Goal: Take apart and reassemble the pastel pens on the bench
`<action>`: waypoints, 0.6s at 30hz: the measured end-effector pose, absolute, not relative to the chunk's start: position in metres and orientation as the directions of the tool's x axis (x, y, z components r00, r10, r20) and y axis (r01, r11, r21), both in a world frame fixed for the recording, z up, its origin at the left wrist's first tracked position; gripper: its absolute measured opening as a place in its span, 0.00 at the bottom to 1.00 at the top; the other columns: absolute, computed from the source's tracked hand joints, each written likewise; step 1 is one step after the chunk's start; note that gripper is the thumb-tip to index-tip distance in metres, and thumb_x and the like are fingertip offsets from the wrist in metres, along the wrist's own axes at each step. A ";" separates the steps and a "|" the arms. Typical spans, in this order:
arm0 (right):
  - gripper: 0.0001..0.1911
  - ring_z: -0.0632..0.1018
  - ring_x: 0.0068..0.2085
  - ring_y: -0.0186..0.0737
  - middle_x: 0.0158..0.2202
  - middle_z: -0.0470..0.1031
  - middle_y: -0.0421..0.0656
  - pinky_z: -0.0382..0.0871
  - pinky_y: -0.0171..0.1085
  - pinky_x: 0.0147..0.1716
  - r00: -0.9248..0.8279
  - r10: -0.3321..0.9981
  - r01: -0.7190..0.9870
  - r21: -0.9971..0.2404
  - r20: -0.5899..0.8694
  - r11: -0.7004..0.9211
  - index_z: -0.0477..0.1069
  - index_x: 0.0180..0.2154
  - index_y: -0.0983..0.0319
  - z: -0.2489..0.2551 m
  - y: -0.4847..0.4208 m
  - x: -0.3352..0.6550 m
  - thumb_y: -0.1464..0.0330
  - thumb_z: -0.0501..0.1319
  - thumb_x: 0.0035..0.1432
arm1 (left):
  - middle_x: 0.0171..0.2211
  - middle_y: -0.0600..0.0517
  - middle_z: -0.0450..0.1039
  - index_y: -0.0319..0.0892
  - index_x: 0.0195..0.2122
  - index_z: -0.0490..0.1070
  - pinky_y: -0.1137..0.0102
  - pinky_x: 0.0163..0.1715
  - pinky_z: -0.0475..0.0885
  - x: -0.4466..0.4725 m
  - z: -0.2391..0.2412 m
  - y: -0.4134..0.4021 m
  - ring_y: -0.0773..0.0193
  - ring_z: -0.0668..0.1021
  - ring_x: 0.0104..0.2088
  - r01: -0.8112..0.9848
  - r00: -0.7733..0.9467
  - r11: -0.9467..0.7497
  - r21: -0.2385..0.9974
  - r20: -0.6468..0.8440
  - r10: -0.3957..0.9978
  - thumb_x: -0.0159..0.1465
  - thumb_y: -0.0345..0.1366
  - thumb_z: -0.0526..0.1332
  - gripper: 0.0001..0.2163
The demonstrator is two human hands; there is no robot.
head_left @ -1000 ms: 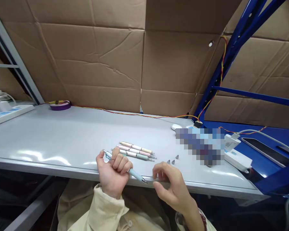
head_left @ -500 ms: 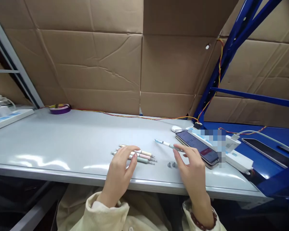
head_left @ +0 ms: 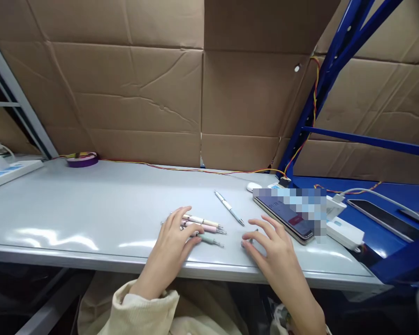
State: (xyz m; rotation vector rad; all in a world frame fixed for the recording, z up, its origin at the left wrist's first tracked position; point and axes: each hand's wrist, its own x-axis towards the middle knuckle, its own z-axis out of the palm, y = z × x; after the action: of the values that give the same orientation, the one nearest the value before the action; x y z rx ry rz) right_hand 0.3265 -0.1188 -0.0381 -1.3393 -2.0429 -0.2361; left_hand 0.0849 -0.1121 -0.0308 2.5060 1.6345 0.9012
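Item, blue pen: newly released from the right hand, by which it was held half a second ago, and now laid diagonally on the surface, apart from the other pens and between them and the phone, its point end directed toward the right hand. By this, one pen is judged to be separated from the group and the handling to be passed on to the next. Item, green pen: its point end is now swung toward the near edge, away from the pink pen and the cream pen, which are left lying side by side. Item, left hand: held palm down over the three pens, its fingers spread above them, the green pen apparently grasped between thumb and forefinger; firmness of grip not shown. Item, right hand: lowered over the small grey cones, wrist angled inward, outer fingers loosely arched, thumb and forefinger brought close together; the cones are partly hidden by it, and whether one is caught in the grip cannot be told.
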 end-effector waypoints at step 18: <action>0.06 0.74 0.34 0.36 0.32 0.75 0.39 0.68 0.35 0.35 -0.088 0.736 0.366 -0.666 0.671 0.650 0.71 0.37 0.58 -0.029 -0.128 0.276 0.72 0.58 0.59 | 0.37 0.55 0.74 0.47 0.38 0.69 0.69 0.41 0.68 0.081 -0.031 -0.122 0.62 0.74 0.40 0.601 0.191 -0.569 0.562 0.590 0.784 0.65 0.36 0.55 0.05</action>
State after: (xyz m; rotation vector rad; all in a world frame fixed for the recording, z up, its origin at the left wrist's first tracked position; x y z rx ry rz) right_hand 0.2757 -0.1276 -0.0293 -0.9055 -1.6964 0.3935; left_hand 0.0807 -0.1220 -0.0308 2.2567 1.3361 1.3184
